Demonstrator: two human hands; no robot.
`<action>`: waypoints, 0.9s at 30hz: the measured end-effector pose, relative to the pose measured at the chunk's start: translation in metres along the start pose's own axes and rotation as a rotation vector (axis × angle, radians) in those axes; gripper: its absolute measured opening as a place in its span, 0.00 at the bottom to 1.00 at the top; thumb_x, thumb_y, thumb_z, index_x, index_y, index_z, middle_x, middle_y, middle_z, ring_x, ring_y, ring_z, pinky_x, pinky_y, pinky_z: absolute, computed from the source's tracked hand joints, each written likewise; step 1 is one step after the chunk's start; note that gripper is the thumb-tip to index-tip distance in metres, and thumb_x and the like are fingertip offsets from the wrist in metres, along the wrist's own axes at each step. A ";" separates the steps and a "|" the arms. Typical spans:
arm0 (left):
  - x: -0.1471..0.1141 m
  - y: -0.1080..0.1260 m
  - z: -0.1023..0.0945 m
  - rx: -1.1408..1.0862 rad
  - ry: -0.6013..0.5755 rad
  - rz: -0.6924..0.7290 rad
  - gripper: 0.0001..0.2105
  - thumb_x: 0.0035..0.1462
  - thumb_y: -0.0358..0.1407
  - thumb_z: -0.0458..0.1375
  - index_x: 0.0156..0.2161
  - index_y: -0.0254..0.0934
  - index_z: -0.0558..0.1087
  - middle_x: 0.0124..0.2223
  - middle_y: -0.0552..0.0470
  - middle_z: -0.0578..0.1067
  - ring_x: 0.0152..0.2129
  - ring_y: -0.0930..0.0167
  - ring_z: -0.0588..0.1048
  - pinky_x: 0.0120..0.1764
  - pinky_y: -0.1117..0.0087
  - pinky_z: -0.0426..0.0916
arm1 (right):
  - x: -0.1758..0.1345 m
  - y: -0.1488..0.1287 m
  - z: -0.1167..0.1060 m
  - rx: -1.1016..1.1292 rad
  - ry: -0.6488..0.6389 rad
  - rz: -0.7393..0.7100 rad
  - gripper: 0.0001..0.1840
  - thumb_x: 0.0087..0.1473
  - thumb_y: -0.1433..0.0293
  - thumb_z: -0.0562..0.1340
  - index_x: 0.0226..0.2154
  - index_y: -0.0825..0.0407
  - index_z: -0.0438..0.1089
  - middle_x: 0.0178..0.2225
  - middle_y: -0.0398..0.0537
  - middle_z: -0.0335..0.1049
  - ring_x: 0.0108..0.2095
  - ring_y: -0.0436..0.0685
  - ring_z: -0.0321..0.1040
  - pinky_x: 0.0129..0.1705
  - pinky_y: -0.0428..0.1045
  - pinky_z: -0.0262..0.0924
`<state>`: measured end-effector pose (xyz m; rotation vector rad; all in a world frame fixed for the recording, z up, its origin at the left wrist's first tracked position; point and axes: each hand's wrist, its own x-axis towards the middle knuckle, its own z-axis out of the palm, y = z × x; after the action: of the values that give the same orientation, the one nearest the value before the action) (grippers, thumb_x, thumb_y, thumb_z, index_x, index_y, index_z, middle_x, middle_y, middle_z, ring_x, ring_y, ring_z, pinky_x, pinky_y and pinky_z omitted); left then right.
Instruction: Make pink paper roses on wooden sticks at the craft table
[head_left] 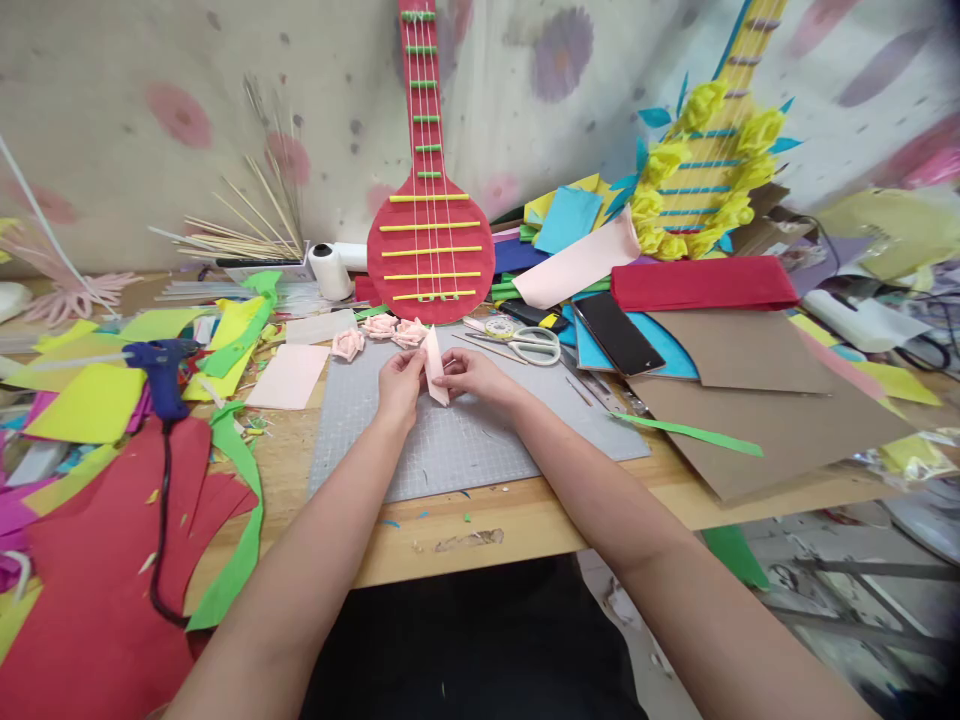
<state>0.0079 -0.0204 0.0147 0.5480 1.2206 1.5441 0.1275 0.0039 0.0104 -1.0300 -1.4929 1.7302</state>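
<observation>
Between my two hands, just above the grey cutting mat (480, 440), stands a folded piece of pale pink paper (435, 368). My left hand (403, 382) pinches its left side, and the fingers of my right hand (476, 378) close on its right edge. Behind my left hand lie several pale pink paper roses (381, 327). Flat pink paper squares (289, 376) rest to the left of the mat. Scissors with pale handles (536, 345) lie beyond my right hand, beside a yellow-and-black box cutter (534, 315).
A red paper lute (431, 250) leans at the back, and a yellow one with paper flowers (697, 170) stands right. A blue glue gun (161, 375) sits left among paper scraps. A black phone (619, 333) and brown cardboard (765, 430) lie right.
</observation>
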 end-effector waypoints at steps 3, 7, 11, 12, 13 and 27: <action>0.000 0.000 0.002 -0.008 0.018 -0.015 0.10 0.40 0.36 0.63 0.26 0.33 0.66 0.21 0.56 0.70 0.16 0.78 0.67 0.23 0.76 0.61 | 0.000 0.000 0.003 -0.033 -0.002 0.009 0.13 0.39 0.77 0.65 0.28 0.53 0.61 0.20 0.38 0.67 0.21 0.47 0.66 0.22 0.43 0.64; 0.001 0.000 0.001 -0.025 0.014 -0.016 0.11 0.39 0.36 0.63 0.26 0.33 0.66 0.21 0.57 0.70 0.16 0.79 0.67 0.22 0.77 0.62 | 0.001 -0.001 0.004 -0.053 -0.011 0.007 0.12 0.39 0.78 0.64 0.28 0.54 0.62 0.20 0.38 0.67 0.20 0.46 0.65 0.21 0.41 0.63; 0.002 0.000 -0.001 -0.019 -0.013 -0.030 0.11 0.39 0.35 0.64 0.27 0.33 0.67 0.22 0.56 0.71 0.17 0.78 0.69 0.23 0.76 0.63 | 0.001 -0.001 0.004 -0.056 -0.062 0.001 0.12 0.39 0.78 0.64 0.30 0.54 0.63 0.22 0.39 0.68 0.22 0.46 0.66 0.21 0.42 0.63; 0.003 0.000 -0.001 -0.012 -0.025 -0.035 0.11 0.39 0.34 0.63 0.27 0.33 0.67 0.22 0.56 0.71 0.17 0.78 0.69 0.23 0.76 0.63 | 0.000 -0.001 0.004 -0.056 -0.072 0.002 0.13 0.38 0.78 0.64 0.31 0.54 0.64 0.22 0.40 0.68 0.22 0.47 0.66 0.22 0.42 0.63; 0.003 -0.001 -0.002 -0.003 -0.038 -0.040 0.10 0.39 0.34 0.63 0.27 0.32 0.68 0.22 0.56 0.71 0.17 0.78 0.69 0.23 0.76 0.63 | 0.000 -0.002 0.004 -0.056 -0.078 0.003 0.14 0.38 0.77 0.65 0.32 0.54 0.64 0.23 0.41 0.69 0.23 0.47 0.67 0.22 0.42 0.64; -0.004 -0.009 0.001 0.108 -0.386 -0.059 0.08 0.48 0.37 0.58 0.31 0.33 0.70 0.27 0.49 0.75 0.25 0.70 0.74 0.24 0.74 0.65 | 0.002 -0.001 0.005 -0.129 -0.047 -0.045 0.10 0.39 0.78 0.61 0.29 0.54 0.63 0.21 0.38 0.66 0.20 0.46 0.64 0.19 0.41 0.60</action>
<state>0.0140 -0.0236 0.0081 0.8310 1.0143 1.2554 0.1219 0.0028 0.0112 -1.0185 -1.6633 1.6549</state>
